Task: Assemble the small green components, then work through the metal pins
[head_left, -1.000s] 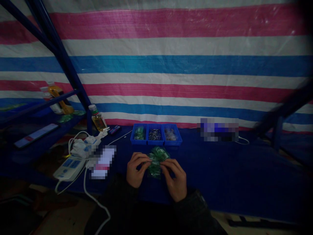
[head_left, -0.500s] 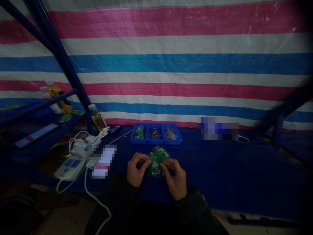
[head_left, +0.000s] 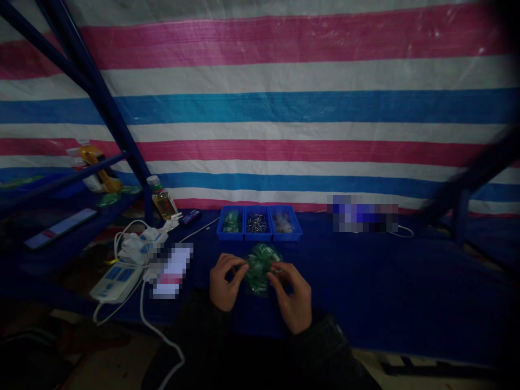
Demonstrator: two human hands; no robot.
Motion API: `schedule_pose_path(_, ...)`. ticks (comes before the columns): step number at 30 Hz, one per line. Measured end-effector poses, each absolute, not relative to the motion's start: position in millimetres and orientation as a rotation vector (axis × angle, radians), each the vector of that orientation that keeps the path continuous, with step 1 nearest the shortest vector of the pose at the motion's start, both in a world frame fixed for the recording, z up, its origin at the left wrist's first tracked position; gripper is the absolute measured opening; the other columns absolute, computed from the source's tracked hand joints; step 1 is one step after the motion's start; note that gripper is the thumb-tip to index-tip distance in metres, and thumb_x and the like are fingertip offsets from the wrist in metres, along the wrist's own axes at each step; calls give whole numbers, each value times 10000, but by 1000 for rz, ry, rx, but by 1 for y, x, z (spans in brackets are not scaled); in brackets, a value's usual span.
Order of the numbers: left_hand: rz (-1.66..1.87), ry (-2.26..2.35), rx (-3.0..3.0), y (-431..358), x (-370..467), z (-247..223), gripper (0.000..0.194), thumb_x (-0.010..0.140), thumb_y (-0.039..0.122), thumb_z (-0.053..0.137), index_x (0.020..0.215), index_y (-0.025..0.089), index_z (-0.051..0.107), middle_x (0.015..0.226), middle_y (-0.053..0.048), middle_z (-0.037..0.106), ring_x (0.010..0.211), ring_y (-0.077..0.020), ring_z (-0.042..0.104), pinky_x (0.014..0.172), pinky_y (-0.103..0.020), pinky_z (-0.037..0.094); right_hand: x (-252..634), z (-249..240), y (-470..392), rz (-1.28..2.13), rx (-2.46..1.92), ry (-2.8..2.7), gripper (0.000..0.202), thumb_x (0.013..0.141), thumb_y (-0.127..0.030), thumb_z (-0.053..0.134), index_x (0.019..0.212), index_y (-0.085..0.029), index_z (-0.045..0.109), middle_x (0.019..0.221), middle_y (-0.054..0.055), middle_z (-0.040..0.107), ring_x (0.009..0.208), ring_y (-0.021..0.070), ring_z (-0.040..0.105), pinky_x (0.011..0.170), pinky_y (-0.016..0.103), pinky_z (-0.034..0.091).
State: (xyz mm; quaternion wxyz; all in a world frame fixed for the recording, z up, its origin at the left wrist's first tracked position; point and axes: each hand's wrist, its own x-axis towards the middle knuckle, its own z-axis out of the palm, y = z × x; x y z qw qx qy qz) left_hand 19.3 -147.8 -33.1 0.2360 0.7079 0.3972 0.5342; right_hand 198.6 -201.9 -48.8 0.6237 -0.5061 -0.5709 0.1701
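Several green plastic packets (head_left: 260, 266) lie in a loose pile on the dark blue table, between my hands. My left hand (head_left: 227, 281) pinches at the pile's left edge, thumb against forefinger. At the right edge my right hand (head_left: 291, 295) is also closed in a pinch. What sits between the fingertips of each hand is too small and dark to make out. Just behind the pile stand three joined blue bins: the left bin (head_left: 231, 236) holds green packets, the middle bin (head_left: 258, 236) small metal pieces, the right bin (head_left: 286, 236) clear plastic bags.
On the left are a white power strip (head_left: 117, 281) with cables, a blurred-out phone (head_left: 173, 271), a bottle (head_left: 163, 200) and a small dark box (head_left: 189, 218). Another phone (head_left: 60, 228) lies farther left. A pixelated object (head_left: 363, 214) is at the back right.
My hands stay at the pile, almost unmoved, with the right fingertips shifted very slightly. The view has tilted a little, so the background sits slightly lower.
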Motion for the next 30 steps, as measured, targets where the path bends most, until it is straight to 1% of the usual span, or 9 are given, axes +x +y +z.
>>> schedule_pose_path(3, 1518, 1239, 1799, -134, 18, -27, 127, 901, 291, 672, 917, 172, 714, 907, -58, 708, 835, -189, 665, 688, -257, 512, 198, -51, -200, 430, -1180, -1289, 179, 926, -332, 662, 1048, -202, 674, 919, 57, 711, 715, 175, 680, 621, 273, 545)
schedule_pose_path(8, 1602, 1508, 1710, -72, 14, -4, 223, 913, 374, 643, 976, 173, 718, 894, -56, 753, 835, -203, 709, 722, -263, 517, 197, -53, -200, 501, -1177, -1331, 179, 929, -348, 657, 1030, -200, 665, 856, 40, 708, 705, 176, 673, 631, 271, 535)
schedule_pose_path(11, 1434, 1659, 1866, -30, 8, 8, 203, 925, 327, 619, 985, 174, 737, 895, -71, 771, 826, -211, 709, 794, -296, 518, 197, -52, -201, 511, -1193, -1323, 184, 931, -351, 654, 1034, -199, 662, 842, 38, 712, 701, 177, 673, 641, 273, 534)
schedule_pose_path(13, 1273, 1748, 1948, -14, 3, 11, 160, 881, 278, 668, 982, 182, 746, 888, -76, 773, 819, -226, 701, 808, -321, 513, 197, -51, -202, 534, -1187, -1323, 188, 940, -354, 640, 1041, -195, 657, 835, 37, 709, 674, 171, 663, 629, 271, 530)
schedule_pose_path(17, 1252, 1833, 2054, -18, -4, 8, 218, 878, 236, 659, 1083, 186, 717, 947, -81, 759, 851, -240, 672, 857, -359, 496, 197, -49, -203, 561, -1201, -1319, 182, 958, -354, 615, 1037, -196, 655, 827, 34, 703, 685, 174, 660, 636, 273, 515)
schedule_pose_path(20, 1239, 1714, 2197, -43, -2, 3, 185, 924, 235, 603, 1064, 191, 716, 979, -75, 744, 873, -233, 658, 850, -350, 495, 198, -48, -204, 554, -1230, -1311, 183, 973, -352, 590, 1048, -199, 656, 795, 21, 689, 675, 170, 651, 644, 274, 503)
schedule_pose_path(24, 1016, 1403, 2351, -75, 14, -3, 168, 959, 296, 592, 1013, 227, 735, 988, -38, 745, 877, -212, 651, 868, -338, 489, 198, -47, -205, 545, -1239, -1322, 186, 986, -349, 561, 1048, -201, 656, 778, 10, 681, 653, 159, 638, 644, 272, 494)
schedule_pose_path(28, 829, 1220, 2437, -86, 37, -7, 197, 946, 337, 630, 1068, 226, 736, 1064, -48, 738, 1037, -232, 630, 956, -346, 459, 198, -44, -206, 532, -1234, -1324, 185, 990, -342, 552, 1046, -197, 652, 785, 15, 682, 667, 161, 642, 647, 273, 492)
schedule_pose_path(30, 750, 1193, 2484, -86, 48, -8, 234, 940, 368, 640, 1090, 215, 732, 1100, -58, 729, 1048, -237, 623, 983, -355, 442, 199, -44, -206, 528, -1227, -1328, 178, 991, -335, 550, 1040, -196, 649, 788, 15, 677, 662, 158, 637, 646, 273, 490)
